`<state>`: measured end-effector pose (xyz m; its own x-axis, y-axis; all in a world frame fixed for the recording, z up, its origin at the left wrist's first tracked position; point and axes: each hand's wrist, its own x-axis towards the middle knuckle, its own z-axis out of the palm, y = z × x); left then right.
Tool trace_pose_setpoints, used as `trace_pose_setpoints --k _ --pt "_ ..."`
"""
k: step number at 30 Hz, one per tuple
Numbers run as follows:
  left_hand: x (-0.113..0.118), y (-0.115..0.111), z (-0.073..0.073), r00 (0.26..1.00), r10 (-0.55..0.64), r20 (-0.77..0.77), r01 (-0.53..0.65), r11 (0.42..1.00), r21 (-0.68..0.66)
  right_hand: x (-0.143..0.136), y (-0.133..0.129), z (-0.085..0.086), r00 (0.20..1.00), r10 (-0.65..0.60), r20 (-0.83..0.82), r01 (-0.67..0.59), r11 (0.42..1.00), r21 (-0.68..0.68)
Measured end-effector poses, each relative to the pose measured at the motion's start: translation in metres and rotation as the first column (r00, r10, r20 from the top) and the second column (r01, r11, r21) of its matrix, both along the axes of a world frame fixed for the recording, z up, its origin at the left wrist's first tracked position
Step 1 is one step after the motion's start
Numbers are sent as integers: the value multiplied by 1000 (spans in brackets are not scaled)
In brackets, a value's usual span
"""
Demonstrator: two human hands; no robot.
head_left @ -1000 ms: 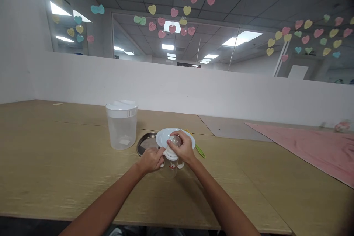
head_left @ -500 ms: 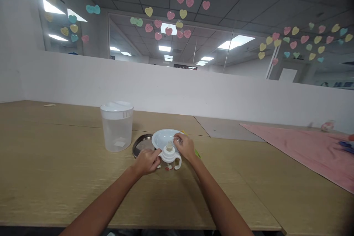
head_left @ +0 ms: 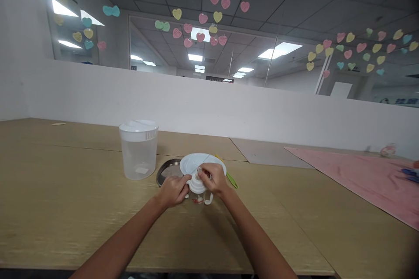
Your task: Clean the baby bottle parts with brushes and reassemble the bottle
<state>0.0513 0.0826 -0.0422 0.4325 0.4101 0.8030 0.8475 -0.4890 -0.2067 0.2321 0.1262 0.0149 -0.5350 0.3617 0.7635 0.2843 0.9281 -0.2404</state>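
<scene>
A clear baby bottle (head_left: 197, 198) with a white collar, two white handles and red print stands near the middle of the table. My left hand (head_left: 174, 189) is closed around its left handle. Over the bottle's top, my right hand (head_left: 212, 178) pinches a small clear piece at the nipple; whether this is a cap is too small to tell. Directly behind the bottle lies a white plate (head_left: 192, 162), partly covered by my right hand. The rim of a metal tray (head_left: 161, 173) shows left of the plate, behind my left hand.
A translucent bucket (head_left: 139, 157) with a white rim stands left of the tray. A green-handled utensil (head_left: 232, 180) lies right of the plate. Pink cloth (head_left: 356, 174) covers the right side, with a blue object (head_left: 410, 173) on it. A white partition (head_left: 209, 107) rises behind.
My right hand has moved left and slightly down, from beside the nipple to over it, with the small clear piece. The bottle has tilted slightly. My left hand keeps its hold.
</scene>
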Motion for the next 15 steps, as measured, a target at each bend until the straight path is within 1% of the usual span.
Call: trace_pose_setpoints --k 3,8,10,11,13,14,15 --pt "-1 0 -1 1000 14 -23 -14 1000 8 -2 -5 2 998 -32 55 30 999 31" --pt "-1 1 -2 1000 13 -20 -12 999 30 -3 -3 2 990 -88 113 85 996 26" --pt "-1 2 -2 1000 14 -25 -13 999 49 -4 -4 7 989 -114 90 111 993 37" --pt "-1 2 -2 1000 14 -28 -12 998 54 -6 -7 11 990 -133 37 131 990 51" --pt "-1 2 -3 1000 10 -26 -9 998 55 -8 -21 22 972 -175 -154 189 979 78" --pt "-1 3 -4 1000 3 -22 -2 999 45 -10 -32 28 946 -190 -265 218 973 82" --pt "-1 3 -5 1000 -8 -11 8 1000 27 -10 -47 33 899 -210 -385 252 966 62"
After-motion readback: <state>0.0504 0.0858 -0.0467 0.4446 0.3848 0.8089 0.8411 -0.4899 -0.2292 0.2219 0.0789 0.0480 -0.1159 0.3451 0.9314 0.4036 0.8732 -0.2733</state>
